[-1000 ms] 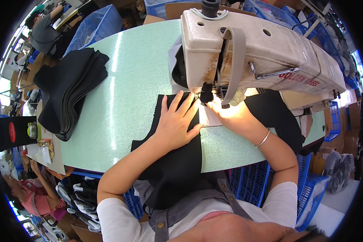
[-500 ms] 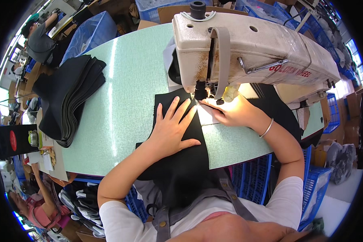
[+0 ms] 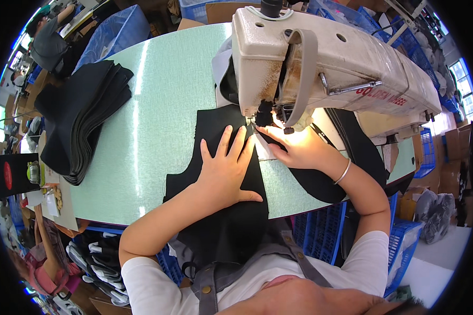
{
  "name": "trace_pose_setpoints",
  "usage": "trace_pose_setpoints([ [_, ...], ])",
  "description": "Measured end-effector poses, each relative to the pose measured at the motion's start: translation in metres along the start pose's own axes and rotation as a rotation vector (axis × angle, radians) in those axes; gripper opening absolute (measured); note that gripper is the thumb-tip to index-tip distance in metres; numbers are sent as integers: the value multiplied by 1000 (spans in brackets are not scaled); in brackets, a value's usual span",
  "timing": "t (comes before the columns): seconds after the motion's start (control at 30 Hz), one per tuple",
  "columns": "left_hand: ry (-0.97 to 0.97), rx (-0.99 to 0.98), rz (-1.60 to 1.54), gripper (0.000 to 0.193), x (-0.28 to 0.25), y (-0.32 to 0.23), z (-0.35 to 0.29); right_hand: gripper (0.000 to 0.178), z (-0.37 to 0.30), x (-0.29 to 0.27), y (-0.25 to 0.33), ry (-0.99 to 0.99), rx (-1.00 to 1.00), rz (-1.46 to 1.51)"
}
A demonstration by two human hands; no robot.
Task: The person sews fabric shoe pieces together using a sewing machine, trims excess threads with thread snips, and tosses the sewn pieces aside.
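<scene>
A white sewing machine stands over the table, its lamp lighting the needle area. A black fabric piece lies under the needle and hangs over the table's near edge toward my lap. My left hand rests flat on it, fingers spread and pointing at the presser foot. Right of the needle, my right hand has its fingers bent, the forefinger close to the foot. It pinches a second black fabric piece, whose rounded edge shows under my wrist. Its fingertips are partly lost in the glare.
A thick stack of black cut pieces lies on the left of the green table. Blue bins stand behind, and a blue crate is below the near edge. Two people work at the left.
The second black piece has swung nearer, its rounded edge now under my right wrist where green table showed. My left hand stays flat on the first piece. The whole view has shifted slightly.
</scene>
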State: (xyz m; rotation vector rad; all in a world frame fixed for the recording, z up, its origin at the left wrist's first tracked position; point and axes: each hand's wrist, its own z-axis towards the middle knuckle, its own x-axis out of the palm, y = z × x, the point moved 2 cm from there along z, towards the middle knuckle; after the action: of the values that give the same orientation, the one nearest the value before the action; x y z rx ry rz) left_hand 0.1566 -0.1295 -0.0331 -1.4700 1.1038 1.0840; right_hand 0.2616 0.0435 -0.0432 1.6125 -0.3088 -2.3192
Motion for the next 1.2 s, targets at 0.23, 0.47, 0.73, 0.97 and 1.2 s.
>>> trace_pose_setpoints([
  [0.23,17,-20,-29,113,-2,3,4,45,-7,9,5,-24,53,-61],
  [0.47,61,-6,-11,114,-9,6,3,44,-10,10,11,64,159,-80],
  [0.73,83,26,9,116,-13,8,8,40,-12,14,4,-39,124,-26],
  [0.97,116,83,72,120,-14,2,-4,38,-9,10,20,-27,102,-202],
  [1.2,162,121,58,124,-18,-2,-13,46,-13,4,33,32,164,-137],
])
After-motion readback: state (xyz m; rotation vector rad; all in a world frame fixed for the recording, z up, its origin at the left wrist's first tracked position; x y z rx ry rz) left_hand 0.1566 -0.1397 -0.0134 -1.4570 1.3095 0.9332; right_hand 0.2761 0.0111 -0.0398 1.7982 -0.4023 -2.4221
